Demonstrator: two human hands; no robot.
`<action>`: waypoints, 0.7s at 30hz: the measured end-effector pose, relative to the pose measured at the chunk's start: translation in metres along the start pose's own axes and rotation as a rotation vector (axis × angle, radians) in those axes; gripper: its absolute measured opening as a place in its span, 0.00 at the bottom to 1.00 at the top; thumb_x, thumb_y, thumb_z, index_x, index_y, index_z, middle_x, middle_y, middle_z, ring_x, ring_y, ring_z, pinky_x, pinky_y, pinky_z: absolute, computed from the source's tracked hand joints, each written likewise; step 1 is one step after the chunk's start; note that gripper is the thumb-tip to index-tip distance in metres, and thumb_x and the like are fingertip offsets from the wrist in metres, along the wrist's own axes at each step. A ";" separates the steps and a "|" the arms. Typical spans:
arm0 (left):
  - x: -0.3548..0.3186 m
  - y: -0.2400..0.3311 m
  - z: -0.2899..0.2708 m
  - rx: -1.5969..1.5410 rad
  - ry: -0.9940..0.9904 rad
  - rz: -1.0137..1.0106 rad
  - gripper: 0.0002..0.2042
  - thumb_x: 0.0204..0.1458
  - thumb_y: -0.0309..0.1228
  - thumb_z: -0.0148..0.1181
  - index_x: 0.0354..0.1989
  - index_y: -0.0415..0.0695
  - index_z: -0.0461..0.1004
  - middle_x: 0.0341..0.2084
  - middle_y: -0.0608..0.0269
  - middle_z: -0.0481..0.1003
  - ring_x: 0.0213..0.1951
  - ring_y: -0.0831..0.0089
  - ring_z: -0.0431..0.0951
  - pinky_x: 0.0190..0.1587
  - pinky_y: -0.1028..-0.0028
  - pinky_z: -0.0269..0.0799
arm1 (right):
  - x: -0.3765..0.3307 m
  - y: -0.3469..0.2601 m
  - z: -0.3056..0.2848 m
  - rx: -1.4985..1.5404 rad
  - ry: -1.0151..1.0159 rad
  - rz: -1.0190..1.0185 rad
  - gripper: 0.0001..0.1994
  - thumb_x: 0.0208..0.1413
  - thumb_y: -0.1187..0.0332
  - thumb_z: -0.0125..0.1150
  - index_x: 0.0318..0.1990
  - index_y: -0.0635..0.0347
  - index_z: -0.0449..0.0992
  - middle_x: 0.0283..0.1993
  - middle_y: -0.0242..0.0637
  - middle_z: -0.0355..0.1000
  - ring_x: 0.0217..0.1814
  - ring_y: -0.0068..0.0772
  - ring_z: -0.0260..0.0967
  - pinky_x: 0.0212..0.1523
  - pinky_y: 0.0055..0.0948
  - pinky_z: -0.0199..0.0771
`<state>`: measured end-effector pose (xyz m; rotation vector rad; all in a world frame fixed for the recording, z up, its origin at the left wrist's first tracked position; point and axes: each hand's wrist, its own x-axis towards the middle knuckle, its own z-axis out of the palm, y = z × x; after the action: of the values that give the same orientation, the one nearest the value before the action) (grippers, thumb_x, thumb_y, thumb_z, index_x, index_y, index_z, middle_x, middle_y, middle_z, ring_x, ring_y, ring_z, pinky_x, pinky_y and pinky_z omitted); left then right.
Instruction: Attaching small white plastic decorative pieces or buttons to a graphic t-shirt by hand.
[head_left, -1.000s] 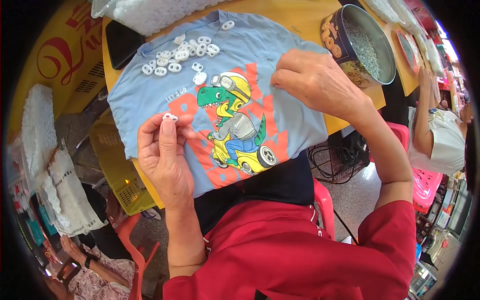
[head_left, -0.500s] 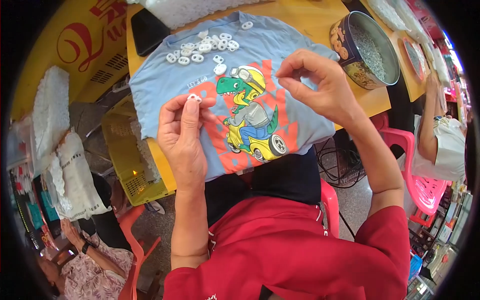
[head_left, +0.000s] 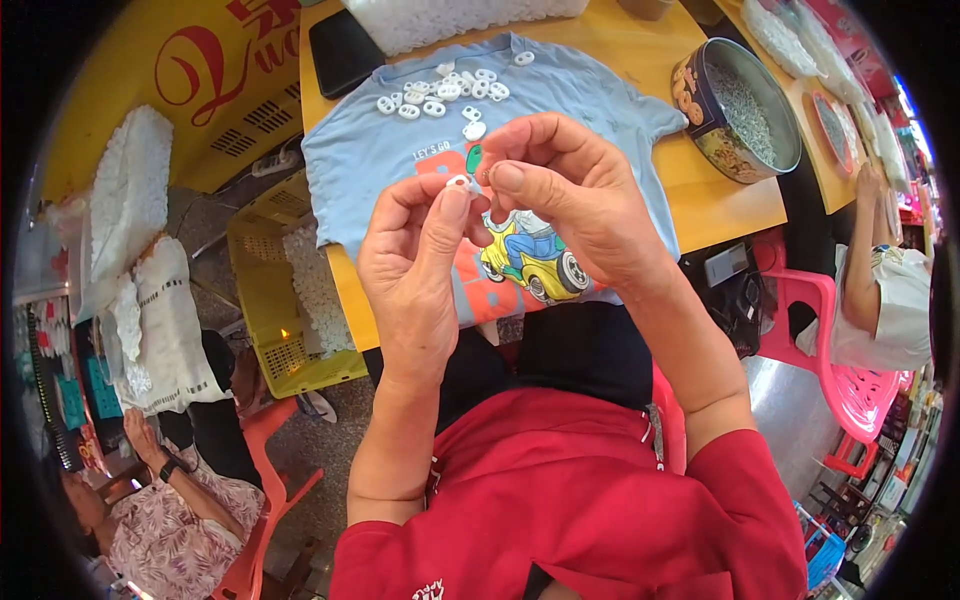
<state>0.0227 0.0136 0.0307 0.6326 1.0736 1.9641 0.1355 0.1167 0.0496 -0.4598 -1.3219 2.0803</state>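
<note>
My left hand (head_left: pixel 418 262) pinches a small white plastic cord lock (head_left: pixel 461 183) with two holes between thumb and fingertips. Right beside it, my right hand (head_left: pixel 585 205) has thumb and forefinger pressed together against the cord lock's side. Whatever sits in that right pinch is too small to make out. Both hands hover over a light blue T-shirt (head_left: pixel 365 165) with a dinosaur-on-scooter print, spread on the table and partly hidden by my hands. Several more white cord locks (head_left: pixel 450 90) lie in a loose heap on its upper part.
A round tin (head_left: pixel 706 135) of tiny silvery metal pieces (head_left: pixel 742 115) stands at the right on the yellow table (head_left: pixel 725 215). A black phone-like slab (head_left: pixel 343 52) and a box of white pieces (head_left: pixel 450 22) sit at the back. Co-workers sit at both sides; a yellow crate (head_left: pixel 270 300) is at left.
My right hand has come in from the right to meet the cord lock in my left hand. The view has shifted a little, so the table things appear farther right.
</note>
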 end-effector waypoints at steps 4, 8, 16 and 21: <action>-0.004 0.005 0.003 0.007 -0.021 0.031 0.07 0.58 0.26 0.57 0.42 0.36 0.70 0.31 0.61 0.76 0.29 0.80 0.73 0.34 0.81 0.69 | -0.004 0.001 0.002 0.073 0.002 0.028 0.12 0.56 0.74 0.61 0.47 0.64 0.73 0.39 0.36 0.74 0.37 0.24 0.71 0.40 0.23 0.72; -0.006 0.008 0.005 0.004 -0.030 0.040 0.07 0.58 0.26 0.57 0.41 0.36 0.70 0.31 0.61 0.76 0.29 0.80 0.73 0.35 0.81 0.69 | -0.008 0.000 0.004 0.083 -0.013 0.028 0.12 0.56 0.74 0.61 0.47 0.65 0.72 0.40 0.36 0.74 0.38 0.24 0.71 0.40 0.23 0.72; -0.008 0.009 0.006 0.021 -0.051 0.068 0.07 0.58 0.25 0.57 0.41 0.36 0.70 0.32 0.59 0.76 0.30 0.80 0.73 0.36 0.80 0.70 | -0.013 -0.006 0.009 -0.119 0.005 -0.122 0.12 0.56 0.75 0.61 0.47 0.66 0.72 0.38 0.33 0.73 0.38 0.22 0.70 0.41 0.22 0.71; -0.009 0.008 0.005 0.033 -0.063 0.082 0.07 0.58 0.24 0.57 0.41 0.36 0.70 0.32 0.59 0.76 0.30 0.80 0.74 0.36 0.80 0.70 | -0.015 -0.008 0.010 -0.155 0.018 -0.123 0.12 0.56 0.75 0.62 0.47 0.66 0.72 0.38 0.33 0.73 0.38 0.22 0.70 0.41 0.21 0.71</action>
<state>0.0284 0.0058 0.0396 0.7621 1.0580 1.9864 0.1429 0.1023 0.0604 -0.4505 -1.4692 1.8780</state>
